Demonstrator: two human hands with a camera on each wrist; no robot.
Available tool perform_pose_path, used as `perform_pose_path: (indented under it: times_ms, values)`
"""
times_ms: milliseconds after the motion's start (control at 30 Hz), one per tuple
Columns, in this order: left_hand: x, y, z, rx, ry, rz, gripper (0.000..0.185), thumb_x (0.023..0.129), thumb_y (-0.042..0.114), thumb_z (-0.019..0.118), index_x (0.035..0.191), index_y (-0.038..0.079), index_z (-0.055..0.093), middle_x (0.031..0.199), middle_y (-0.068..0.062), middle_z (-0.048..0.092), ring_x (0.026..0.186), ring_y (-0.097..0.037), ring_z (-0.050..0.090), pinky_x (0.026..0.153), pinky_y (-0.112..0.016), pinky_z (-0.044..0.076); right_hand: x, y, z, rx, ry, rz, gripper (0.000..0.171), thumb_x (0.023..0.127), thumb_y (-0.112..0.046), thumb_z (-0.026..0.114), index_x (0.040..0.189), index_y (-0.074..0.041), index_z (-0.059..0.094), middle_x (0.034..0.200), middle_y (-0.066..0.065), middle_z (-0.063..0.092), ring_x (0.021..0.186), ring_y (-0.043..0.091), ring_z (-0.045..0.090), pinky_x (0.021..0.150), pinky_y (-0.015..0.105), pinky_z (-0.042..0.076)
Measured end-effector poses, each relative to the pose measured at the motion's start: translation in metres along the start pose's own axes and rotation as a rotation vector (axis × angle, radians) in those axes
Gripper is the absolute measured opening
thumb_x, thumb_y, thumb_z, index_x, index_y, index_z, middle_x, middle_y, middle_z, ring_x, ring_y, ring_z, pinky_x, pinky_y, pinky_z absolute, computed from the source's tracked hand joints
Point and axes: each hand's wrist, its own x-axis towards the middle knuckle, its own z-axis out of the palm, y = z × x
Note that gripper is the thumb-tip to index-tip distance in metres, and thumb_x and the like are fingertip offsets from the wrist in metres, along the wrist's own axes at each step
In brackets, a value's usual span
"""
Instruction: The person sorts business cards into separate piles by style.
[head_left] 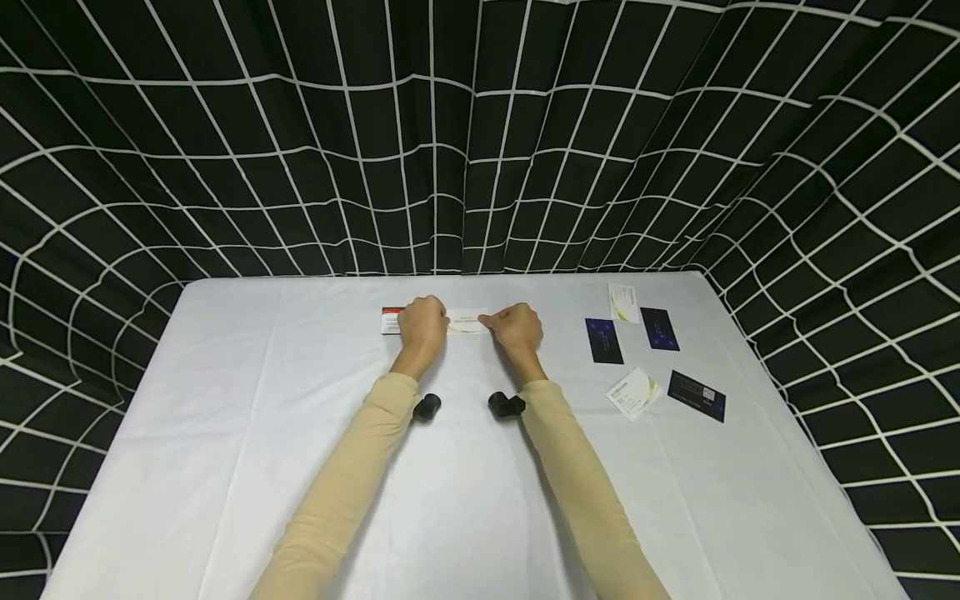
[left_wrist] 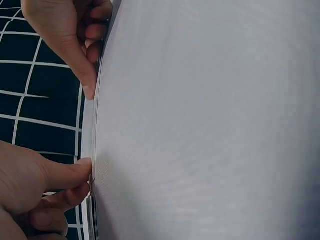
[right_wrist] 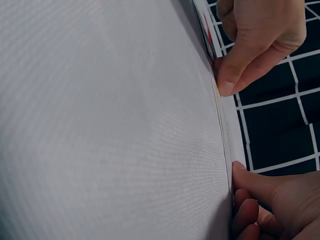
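Both hands hold a white business card (head_left: 467,322) with a yellow-green curve along its lower edge, near the far side of the table. My left hand (head_left: 422,322) pinches its left end between thumb and fingers, as the left wrist view also shows of the left thumb (left_wrist: 75,172). At the opposite end, my right hand (head_left: 517,326) pinches the card's right edge. A red and white card (head_left: 391,321) lies just left of the left hand and is partly hidden by it. The held card appears nearly edge-on in both wrist views.
Right of the hands lie two dark blue cards (head_left: 603,341), two white cards with green-yellow curves (head_left: 634,393) and a black card (head_left: 697,396). A white cloth covers the table (head_left: 187,467). Dark grid-patterned curtains (head_left: 465,167) stand behind and beside it.
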Motion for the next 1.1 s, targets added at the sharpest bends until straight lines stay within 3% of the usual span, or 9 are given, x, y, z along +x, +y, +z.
perform_pose_path:
  times_ms: [233, 433, 600, 700, 767, 867, 967, 1100]
  values:
    - [-0.002, 0.002, 0.003, 0.001, 0.008, 0.003, 0.008, 0.086, 0.012, 0.070, 0.086, 0.008, 0.077, 0.087, -0.012, 0.074, 0.082, -0.033, 0.071, 0.071, -0.045, 0.054, -0.001, 0.001, 0.001, -0.012, 0.015, 0.000, 0.030, 0.079, -0.040, 0.080, 0.077, -0.010, 0.078, 0.070, 0.005, 0.072, 0.050, 0.012, 0.047, 0.043, 0.023, 0.033]
    - [-0.010, 0.008, 0.006, -0.077, 0.038, 0.014, 0.011, 0.088, 0.009, 0.067, 0.091, 0.007, 0.077, 0.091, -0.011, 0.074, 0.084, -0.032, 0.070, 0.071, -0.045, 0.054, -0.004, 0.008, -0.007, 0.032, -0.069, -0.060, 0.030, 0.086, -0.038, 0.074, 0.086, -0.008, 0.078, 0.067, 0.002, 0.069, 0.051, 0.010, 0.048, 0.045, 0.022, 0.034]
    - [-0.021, 0.035, 0.003, -0.218, 0.039, 0.137, 0.012, 0.090, 0.011, 0.067, 0.096, 0.008, 0.077, 0.093, -0.007, 0.074, 0.085, -0.027, 0.070, 0.068, -0.043, 0.053, -0.003, 0.019, -0.037, 0.118, -0.145, -0.199, 0.024, 0.091, -0.026, 0.069, 0.094, -0.003, 0.076, 0.072, 0.008, 0.070, 0.054, 0.007, 0.052, 0.051, 0.021, 0.038]
    - [-0.031, 0.056, 0.003, -0.253, -0.013, 0.211, 0.012, 0.090, 0.012, 0.067, 0.095, 0.011, 0.078, 0.092, -0.003, 0.075, 0.082, -0.022, 0.071, 0.066, -0.040, 0.053, -0.004, 0.028, -0.058, 0.142, -0.230, -0.273, 0.021, 0.091, -0.017, 0.069, 0.100, 0.001, 0.073, 0.081, 0.014, 0.072, 0.060, 0.017, 0.061, 0.053, 0.020, 0.042]
    - [-0.041, 0.068, 0.007, -0.267, -0.061, 0.245, 0.012, 0.091, 0.013, 0.067, 0.096, 0.013, 0.078, 0.093, -0.001, 0.075, 0.081, -0.019, 0.070, 0.066, -0.038, 0.053, -0.006, 0.038, -0.069, 0.132, -0.280, -0.317, 0.021, 0.089, -0.012, 0.071, 0.103, 0.003, 0.071, 0.088, 0.018, 0.071, 0.068, 0.023, 0.065, 0.056, 0.021, 0.047]
    - [-0.056, 0.086, 0.019, -0.283, -0.121, 0.284, 0.013, 0.092, 0.013, 0.067, 0.098, 0.013, 0.078, 0.094, 0.000, 0.075, 0.080, -0.016, 0.070, 0.067, -0.034, 0.053, -0.009, 0.058, -0.091, 0.041, -0.310, -0.359, 0.029, 0.085, -0.008, 0.075, 0.110, 0.004, 0.069, 0.098, 0.020, 0.070, 0.088, 0.033, 0.068, 0.072, 0.031, 0.053]
    - [-0.072, 0.103, 0.033, -0.306, -0.155, 0.327, 0.013, 0.093, 0.013, 0.066, 0.099, 0.012, 0.078, 0.095, 0.001, 0.075, 0.079, -0.013, 0.070, 0.067, -0.029, 0.054, -0.014, 0.083, -0.120, -0.097, -0.290, -0.290, 0.042, 0.081, -0.010, 0.080, 0.118, 0.003, 0.065, 0.110, 0.022, 0.068, 0.102, 0.035, 0.064, 0.090, 0.045, 0.048]
    - [-0.094, 0.127, 0.049, -0.322, -0.191, 0.384, 0.014, 0.093, 0.012, 0.065, 0.099, 0.012, 0.077, 0.093, 0.001, 0.075, 0.079, -0.011, 0.069, 0.065, -0.024, 0.052, -0.026, 0.115, -0.161, -0.284, -0.266, -0.090, 0.067, 0.077, -0.022, 0.083, 0.132, 0.004, 0.055, 0.128, 0.029, 0.057, 0.111, 0.045, 0.056, 0.093, 0.057, 0.042]
